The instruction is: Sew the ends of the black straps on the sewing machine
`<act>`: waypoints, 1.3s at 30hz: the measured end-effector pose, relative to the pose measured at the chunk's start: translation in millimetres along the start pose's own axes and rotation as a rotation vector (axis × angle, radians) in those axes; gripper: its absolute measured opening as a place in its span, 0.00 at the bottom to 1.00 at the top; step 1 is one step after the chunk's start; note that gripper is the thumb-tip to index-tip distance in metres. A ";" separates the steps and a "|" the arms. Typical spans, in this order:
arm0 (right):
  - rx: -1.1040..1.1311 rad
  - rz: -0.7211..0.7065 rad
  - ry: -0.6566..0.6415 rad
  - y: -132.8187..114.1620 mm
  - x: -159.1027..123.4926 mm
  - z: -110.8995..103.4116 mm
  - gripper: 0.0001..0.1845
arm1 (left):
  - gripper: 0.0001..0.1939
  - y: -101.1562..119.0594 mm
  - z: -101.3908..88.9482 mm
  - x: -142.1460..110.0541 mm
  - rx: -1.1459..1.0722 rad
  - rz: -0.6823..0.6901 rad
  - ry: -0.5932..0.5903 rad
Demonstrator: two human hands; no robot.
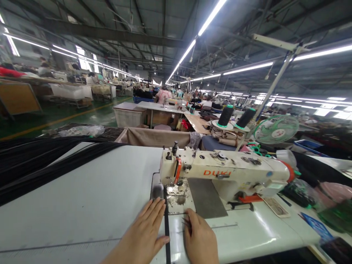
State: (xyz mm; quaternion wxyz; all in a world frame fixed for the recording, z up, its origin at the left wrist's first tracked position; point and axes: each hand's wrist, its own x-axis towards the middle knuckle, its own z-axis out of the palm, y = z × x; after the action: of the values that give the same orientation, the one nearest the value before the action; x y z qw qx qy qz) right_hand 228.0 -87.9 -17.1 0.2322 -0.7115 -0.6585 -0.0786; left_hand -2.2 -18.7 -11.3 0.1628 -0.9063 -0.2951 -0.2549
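Observation:
A narrow black strip [167, 234] runs from the near table edge up to the needle area of a white sewing machine [203, 172]. My left hand [145, 227] lies flat along the strip's left side, fingers stretched and close together, fingertips by the metal plate. To the right of the strip, my right hand [200, 236] rests on the table with its fingers curled in. A small dark thing shows at those fingers, too unclear to name. The presser foot [173, 190] sits over the strip's far end, where the machine head partly hides it.
A bundle of long black strips [55, 161] spreads over the table's left side. Behind the machine stand black thread cones [226, 115], a green fan [276, 130] and a cloth-lined bin [154, 137]. A blue packet [316, 225] lies at the right. Other people work farther back.

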 end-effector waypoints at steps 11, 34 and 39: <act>-0.006 0.014 0.106 2.6 -6.4 17.1 0.29 | 0.50 -5.3 9.6 -1.1 -0.051 0.011 0.070; 0.006 -0.079 0.036 7.5 -3.2 2.9 0.19 | 0.29 2.4 -0.2 -2.0 -0.210 -0.139 -0.113; -0.014 -0.073 0.060 2.2 -1.5 -0.5 0.18 | 0.30 1.3 2.1 1.5 -0.236 -0.173 -0.110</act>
State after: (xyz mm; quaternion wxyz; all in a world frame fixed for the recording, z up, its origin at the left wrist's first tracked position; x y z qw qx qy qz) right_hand 230.0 -89.6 -17.7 0.2438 -0.6860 -0.6761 -0.1132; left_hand 0.4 -18.1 -12.4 0.0163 -0.9030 -0.3486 -0.2506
